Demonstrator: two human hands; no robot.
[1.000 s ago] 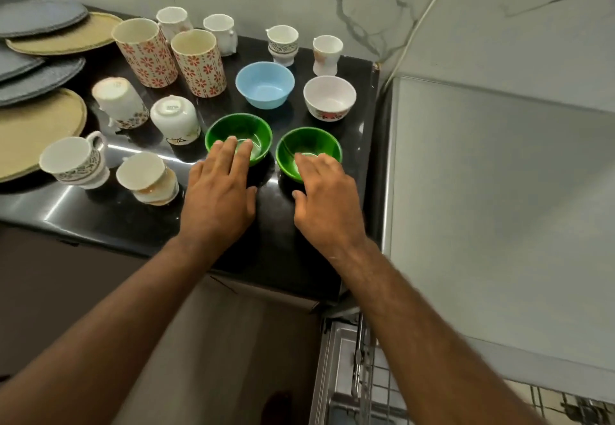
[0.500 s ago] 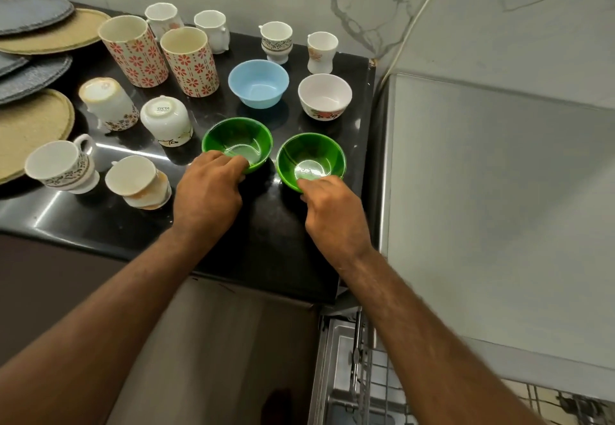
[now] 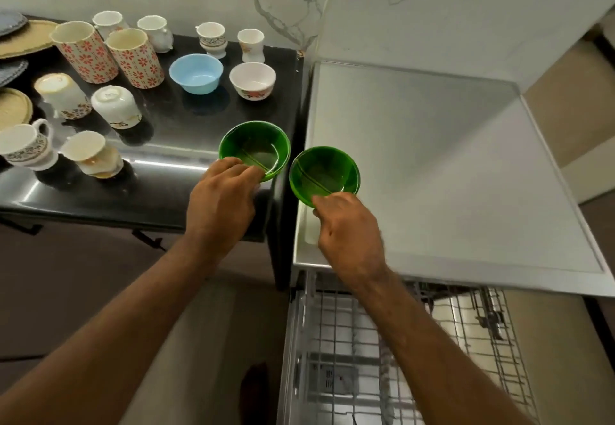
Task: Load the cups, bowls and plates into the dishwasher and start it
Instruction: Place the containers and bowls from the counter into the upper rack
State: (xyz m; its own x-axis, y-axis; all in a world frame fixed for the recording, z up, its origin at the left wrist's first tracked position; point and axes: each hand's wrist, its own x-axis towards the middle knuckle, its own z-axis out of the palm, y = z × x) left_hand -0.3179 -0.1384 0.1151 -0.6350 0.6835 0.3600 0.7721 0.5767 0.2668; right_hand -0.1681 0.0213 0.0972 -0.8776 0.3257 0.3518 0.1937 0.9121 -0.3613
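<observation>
My left hand [image 3: 221, 200] pinches the near rim of a green bowl [image 3: 258, 145], held over the right end of the black counter [image 3: 166, 131]. In my right hand [image 3: 349, 228] a second green bowl [image 3: 327, 171] is pinched by its near rim and held above the steel dishwasher top [image 3: 449, 165]. Below, the wire rack [image 3: 399, 351] of the open dishwasher is pulled out. A blue bowl [image 3: 196, 73] and a white flowered bowl [image 3: 253, 80] stand on the counter behind.
Two tall flowered cups [image 3: 109, 55], several small white cups [image 3: 116, 106], some upside down, and a handled cup [image 3: 28, 145] fill the counter's left. Round plates [image 3: 20, 42] lie at the far left. A marble wall rises behind.
Both hands closed on the rims of the green bowls and lifted them off the counter, carrying them right; the right bowl now hangs over the dishwasher top. The view shifted right and down.
</observation>
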